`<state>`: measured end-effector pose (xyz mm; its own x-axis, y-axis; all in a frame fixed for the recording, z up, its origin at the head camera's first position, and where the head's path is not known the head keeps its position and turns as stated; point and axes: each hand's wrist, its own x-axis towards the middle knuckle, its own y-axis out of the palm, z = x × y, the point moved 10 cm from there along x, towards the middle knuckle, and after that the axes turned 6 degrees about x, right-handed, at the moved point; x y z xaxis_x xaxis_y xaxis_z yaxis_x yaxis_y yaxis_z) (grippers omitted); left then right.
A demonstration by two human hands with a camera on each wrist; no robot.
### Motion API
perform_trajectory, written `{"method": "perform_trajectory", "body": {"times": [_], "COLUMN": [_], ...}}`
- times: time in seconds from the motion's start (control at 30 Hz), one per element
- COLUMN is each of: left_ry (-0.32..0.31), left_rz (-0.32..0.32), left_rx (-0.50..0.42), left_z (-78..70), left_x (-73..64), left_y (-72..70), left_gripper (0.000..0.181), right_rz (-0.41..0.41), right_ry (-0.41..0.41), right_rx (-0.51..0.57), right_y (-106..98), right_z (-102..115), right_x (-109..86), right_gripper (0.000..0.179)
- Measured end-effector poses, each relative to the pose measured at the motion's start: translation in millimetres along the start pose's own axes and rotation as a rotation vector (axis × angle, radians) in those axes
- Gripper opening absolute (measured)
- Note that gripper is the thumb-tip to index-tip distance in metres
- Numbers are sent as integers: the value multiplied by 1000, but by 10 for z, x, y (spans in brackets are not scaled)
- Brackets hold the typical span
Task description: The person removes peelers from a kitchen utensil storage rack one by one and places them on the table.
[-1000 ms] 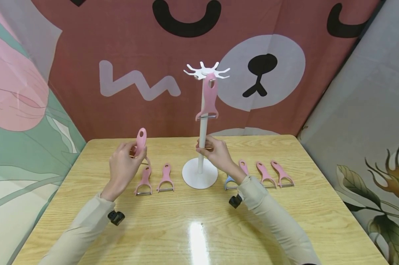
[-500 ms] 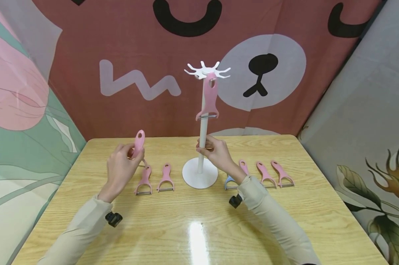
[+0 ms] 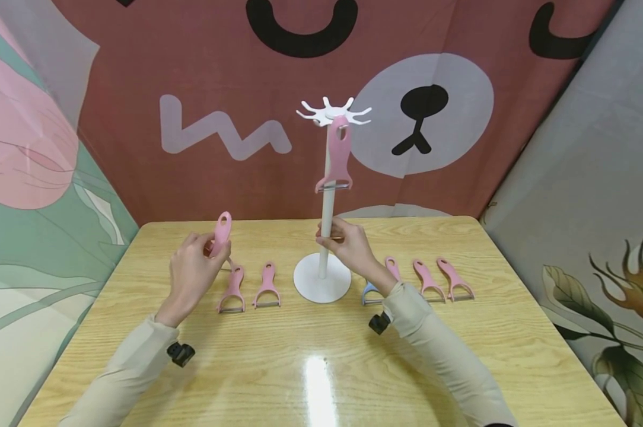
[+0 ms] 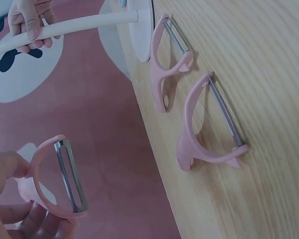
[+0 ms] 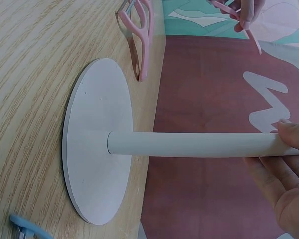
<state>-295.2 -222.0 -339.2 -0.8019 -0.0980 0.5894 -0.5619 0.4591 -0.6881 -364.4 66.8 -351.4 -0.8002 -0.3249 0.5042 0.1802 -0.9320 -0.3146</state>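
My left hand pinches a pink Y-shaped peeler above the left part of the table, its holed handle upward and its blade end downward. In the left wrist view its metal blade shows beyond the fingers. My right hand grips the pole of a white stand, thumb on the near side. The stand's round base rests on the table. At its top is a ring of white hooks; one pink peeler hangs from a front hook, blade down.
Left of the base lie two pink peelers, one nearer the left hand and one nearer the stand. On the right, a blue peeler and several pink peelers lie, partly behind the right forearm. A patterned cloth hangs behind the table.
My left hand has drifted slightly left and down with the peeler in its fingers. My right hand stays on the pole, and the hanging peeler has not moved.
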Motion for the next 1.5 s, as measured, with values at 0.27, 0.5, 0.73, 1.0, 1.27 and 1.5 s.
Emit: {"method": "perform_trajectory", "body": {"times": [0.27,0.5,0.73,1.0,1.27,1.5], "left_ry": [6,13,-4,-7,-24,-58], "left_rz": [15,27,71,100,146,223], "left_rx": [17,37,48,56,77,117], "left_z": [29,45,111,158,236,323], "left_x": [-20,-44,-86,-121,-164,-215], "left_y": [11,20,52,36,71,127], "left_gripper": [28,27,28,29,26,31], "right_rz": [20,19,25,16,18,17], "right_ry": [-13,-15,1,2,-4,-5], "right_rx": [-1,7,16,29,12,9], "right_y": [0,-1,9,-4,4,1], "right_z": [384,420,282,-21,-23,-20], "right_x": [-38,-47,-27,-2,-5,-5], "right_gripper": [20,20,22,22,21,21]}}
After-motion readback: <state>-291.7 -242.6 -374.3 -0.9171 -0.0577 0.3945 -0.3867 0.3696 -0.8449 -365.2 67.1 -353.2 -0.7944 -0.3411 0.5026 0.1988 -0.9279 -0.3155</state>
